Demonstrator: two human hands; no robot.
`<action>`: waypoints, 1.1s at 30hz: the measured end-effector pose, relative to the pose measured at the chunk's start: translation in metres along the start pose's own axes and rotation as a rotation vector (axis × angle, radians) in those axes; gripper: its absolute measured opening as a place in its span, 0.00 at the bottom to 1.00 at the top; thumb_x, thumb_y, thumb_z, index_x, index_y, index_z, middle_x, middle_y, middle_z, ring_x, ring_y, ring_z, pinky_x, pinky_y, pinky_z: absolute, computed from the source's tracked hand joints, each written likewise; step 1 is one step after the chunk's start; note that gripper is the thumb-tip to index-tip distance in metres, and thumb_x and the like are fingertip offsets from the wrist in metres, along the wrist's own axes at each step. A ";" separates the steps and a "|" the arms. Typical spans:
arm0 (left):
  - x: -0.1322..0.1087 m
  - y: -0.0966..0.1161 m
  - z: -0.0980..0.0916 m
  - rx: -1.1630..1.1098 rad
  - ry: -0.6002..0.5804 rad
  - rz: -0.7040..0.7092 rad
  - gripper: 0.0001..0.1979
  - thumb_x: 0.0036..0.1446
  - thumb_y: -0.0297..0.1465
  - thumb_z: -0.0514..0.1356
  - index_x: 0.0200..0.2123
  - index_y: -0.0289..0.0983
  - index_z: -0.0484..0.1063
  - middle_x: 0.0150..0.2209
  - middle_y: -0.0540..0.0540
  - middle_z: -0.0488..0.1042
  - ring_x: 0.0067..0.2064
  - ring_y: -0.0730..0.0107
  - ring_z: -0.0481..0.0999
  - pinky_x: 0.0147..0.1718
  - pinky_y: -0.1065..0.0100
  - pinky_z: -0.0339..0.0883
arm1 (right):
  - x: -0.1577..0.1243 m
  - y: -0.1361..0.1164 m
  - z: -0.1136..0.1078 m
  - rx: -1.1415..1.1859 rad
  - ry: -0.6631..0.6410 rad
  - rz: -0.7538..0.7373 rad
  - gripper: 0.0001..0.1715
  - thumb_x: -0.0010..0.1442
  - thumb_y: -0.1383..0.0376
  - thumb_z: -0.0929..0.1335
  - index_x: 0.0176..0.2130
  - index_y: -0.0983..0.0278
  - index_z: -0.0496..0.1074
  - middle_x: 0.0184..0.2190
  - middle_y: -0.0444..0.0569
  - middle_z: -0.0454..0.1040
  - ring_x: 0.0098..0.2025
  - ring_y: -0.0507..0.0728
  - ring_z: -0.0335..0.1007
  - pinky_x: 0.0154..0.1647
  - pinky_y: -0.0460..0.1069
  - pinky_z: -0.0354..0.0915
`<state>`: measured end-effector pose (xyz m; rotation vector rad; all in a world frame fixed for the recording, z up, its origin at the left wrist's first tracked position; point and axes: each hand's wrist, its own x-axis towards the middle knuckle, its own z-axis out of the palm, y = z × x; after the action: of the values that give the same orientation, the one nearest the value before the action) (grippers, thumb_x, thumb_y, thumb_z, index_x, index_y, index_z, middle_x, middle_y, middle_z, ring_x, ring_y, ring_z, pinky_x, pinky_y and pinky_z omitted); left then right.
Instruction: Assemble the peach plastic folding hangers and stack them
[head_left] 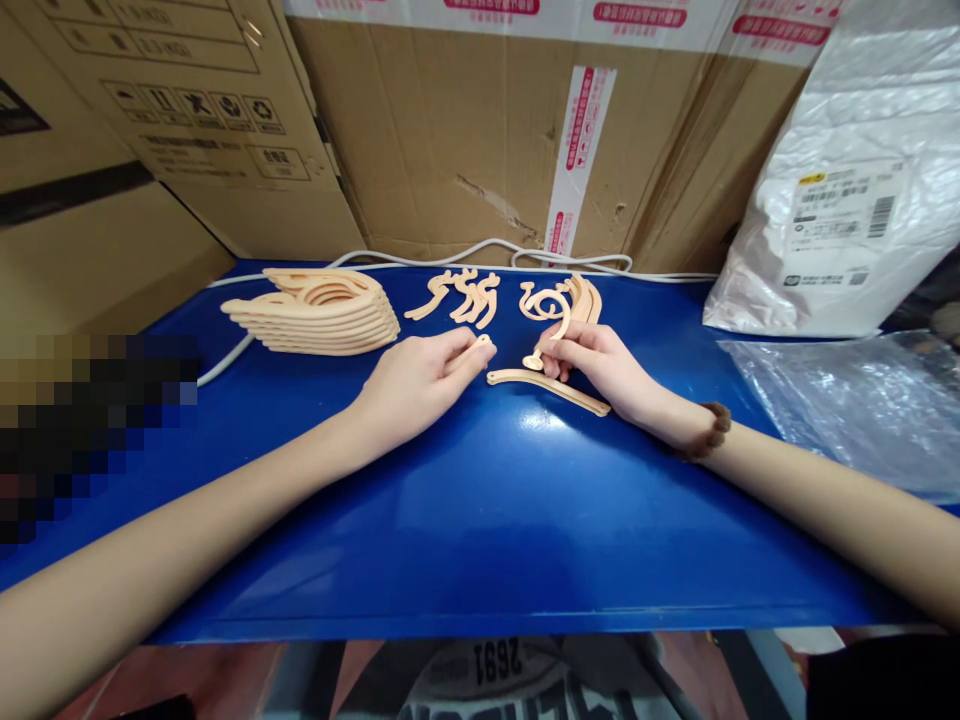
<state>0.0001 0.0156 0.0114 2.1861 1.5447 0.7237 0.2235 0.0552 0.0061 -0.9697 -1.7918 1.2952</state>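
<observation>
My left hand (409,392) is closed on a slim beige plastic strip (482,342); a small hole shows at its end, and the fingers cover most of it. My right hand (611,375) pinches a thin curved beige hook-shaped piece (533,362) with a round disc at its lower end. Just below the right fingertips, a long, slightly bent beige bar (551,385) with a hole at its left end lies on the blue table (465,530). The two held pieces are apart from each other.
A neat stack of beige hanger-shaped pieces (322,335) sits behind my left hand. Small curved parts (472,298) and stacked arched strips (585,298) lie farther back. A white cable (480,247) runs along cardboard boxes (450,150). To the right are a white parcel (832,200) and clear plastic (847,400).
</observation>
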 end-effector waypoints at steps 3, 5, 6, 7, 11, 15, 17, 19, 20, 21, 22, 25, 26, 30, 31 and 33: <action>-0.001 0.001 0.001 0.243 -0.025 -0.022 0.18 0.67 0.43 0.47 0.29 0.39 0.62 0.22 0.52 0.64 0.24 0.69 0.65 0.25 0.68 0.47 | 0.000 0.001 0.001 -0.014 0.039 -0.005 0.09 0.56 0.61 0.68 0.29 0.65 0.72 0.25 0.43 0.71 0.27 0.49 0.65 0.29 0.45 0.62; -0.001 0.002 0.003 0.304 -0.055 -0.037 0.14 0.66 0.41 0.47 0.32 0.39 0.62 0.23 0.51 0.67 0.26 0.66 0.68 0.25 0.68 0.46 | 0.001 0.003 0.001 -0.013 0.062 -0.003 0.10 0.55 0.60 0.69 0.30 0.65 0.71 0.26 0.43 0.72 0.28 0.49 0.66 0.29 0.45 0.63; -0.001 0.003 0.004 0.320 -0.066 -0.042 0.13 0.66 0.40 0.47 0.33 0.40 0.62 0.24 0.51 0.68 0.27 0.65 0.69 0.25 0.68 0.47 | 0.001 0.004 0.001 -0.010 0.068 -0.005 0.10 0.55 0.60 0.69 0.30 0.65 0.70 0.27 0.43 0.73 0.29 0.50 0.66 0.28 0.45 0.64; 0.000 0.003 0.004 0.331 -0.074 -0.044 0.13 0.66 0.40 0.46 0.34 0.40 0.62 0.25 0.50 0.69 0.28 0.64 0.71 0.25 0.68 0.47 | 0.001 0.004 0.001 -0.007 0.071 -0.008 0.10 0.55 0.59 0.69 0.31 0.64 0.70 0.28 0.44 0.73 0.29 0.50 0.67 0.28 0.45 0.65; -0.001 0.001 0.006 0.335 -0.090 -0.004 0.17 0.68 0.43 0.44 0.38 0.40 0.66 0.28 0.49 0.73 0.31 0.62 0.74 0.26 0.68 0.50 | 0.000 0.006 0.001 -0.009 0.062 -0.011 0.10 0.56 0.59 0.69 0.31 0.64 0.69 0.30 0.45 0.74 0.30 0.50 0.68 0.29 0.46 0.67; -0.002 -0.001 0.008 0.349 -0.133 0.134 0.18 0.69 0.42 0.43 0.38 0.39 0.67 0.31 0.48 0.73 0.34 0.63 0.74 0.29 0.68 0.55 | -0.001 0.004 0.002 0.010 0.056 -0.016 0.10 0.57 0.59 0.69 0.31 0.64 0.69 0.29 0.44 0.74 0.30 0.50 0.69 0.29 0.46 0.67; -0.002 -0.002 0.009 0.372 -0.141 0.203 0.18 0.70 0.41 0.44 0.37 0.39 0.67 0.32 0.47 0.71 0.35 0.64 0.73 0.30 0.67 0.57 | -0.001 0.002 0.002 0.016 0.044 -0.019 0.10 0.57 0.60 0.69 0.30 0.64 0.70 0.29 0.44 0.74 0.30 0.50 0.69 0.30 0.45 0.67; -0.001 -0.004 0.010 0.382 -0.144 0.266 0.18 0.70 0.40 0.43 0.38 0.38 0.67 0.32 0.47 0.70 0.35 0.64 0.71 0.31 0.67 0.58 | -0.001 0.000 0.003 0.021 0.031 -0.022 0.09 0.57 0.60 0.69 0.31 0.64 0.70 0.28 0.43 0.74 0.30 0.50 0.69 0.30 0.45 0.66; 0.000 -0.005 0.010 0.383 -0.141 0.292 0.18 0.71 0.39 0.43 0.38 0.38 0.67 0.32 0.47 0.70 0.36 0.64 0.71 0.31 0.67 0.58 | 0.000 0.000 0.003 0.027 0.025 -0.023 0.09 0.56 0.61 0.69 0.31 0.64 0.70 0.28 0.43 0.74 0.30 0.50 0.69 0.30 0.45 0.66; 0.000 -0.005 0.011 0.385 -0.128 0.313 0.18 0.71 0.39 0.42 0.38 0.37 0.67 0.33 0.47 0.71 0.36 0.64 0.71 0.31 0.66 0.59 | 0.000 0.000 0.002 0.039 0.022 -0.025 0.08 0.56 0.61 0.69 0.31 0.64 0.69 0.27 0.43 0.74 0.29 0.49 0.68 0.29 0.45 0.65; 0.001 -0.006 0.011 0.389 -0.105 0.329 0.18 0.71 0.39 0.42 0.39 0.37 0.66 0.33 0.47 0.71 0.37 0.63 0.70 0.32 0.66 0.59 | 0.000 0.000 0.002 0.058 0.023 -0.026 0.08 0.55 0.62 0.69 0.31 0.64 0.69 0.27 0.42 0.73 0.28 0.49 0.68 0.29 0.45 0.65; 0.002 -0.006 0.011 0.423 0.004 0.368 0.18 0.71 0.38 0.41 0.39 0.37 0.66 0.34 0.46 0.71 0.40 0.61 0.68 0.33 0.65 0.60 | 0.000 0.002 0.001 0.131 0.052 -0.022 0.09 0.53 0.64 0.70 0.33 0.63 0.66 0.26 0.41 0.74 0.26 0.49 0.67 0.28 0.45 0.64; 0.002 -0.006 0.011 0.436 0.038 0.382 0.18 0.71 0.38 0.41 0.38 0.37 0.66 0.34 0.45 0.71 0.40 0.61 0.68 0.33 0.65 0.60 | 0.001 0.003 0.001 0.152 0.069 -0.017 0.11 0.53 0.65 0.71 0.35 0.63 0.65 0.26 0.41 0.75 0.26 0.49 0.67 0.27 0.45 0.63; 0.001 -0.003 0.011 0.465 0.060 0.405 0.17 0.71 0.36 0.41 0.35 0.37 0.64 0.33 0.45 0.70 0.38 0.61 0.66 0.31 0.65 0.60 | 0.001 0.004 0.001 0.184 0.120 -0.008 0.17 0.51 0.65 0.72 0.39 0.61 0.63 0.26 0.40 0.75 0.25 0.49 0.67 0.26 0.46 0.62; 0.001 -0.003 0.011 0.466 0.046 0.405 0.17 0.71 0.36 0.41 0.35 0.37 0.64 0.32 0.45 0.70 0.37 0.61 0.66 0.31 0.65 0.60 | 0.001 0.003 0.001 0.185 0.123 -0.008 0.18 0.50 0.65 0.72 0.39 0.61 0.63 0.26 0.40 0.75 0.25 0.49 0.67 0.25 0.46 0.62; 0.001 -0.002 0.012 0.463 0.025 0.409 0.16 0.70 0.35 0.41 0.34 0.38 0.63 0.32 0.46 0.69 0.37 0.62 0.66 0.32 0.64 0.61 | 0.001 0.003 0.001 0.185 0.121 -0.006 0.19 0.50 0.65 0.72 0.40 0.61 0.62 0.25 0.40 0.75 0.25 0.49 0.67 0.25 0.45 0.61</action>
<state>0.0054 0.0169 0.0008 2.8985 1.3936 0.5423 0.2228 0.0561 0.0034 -0.9191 -1.5527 1.3432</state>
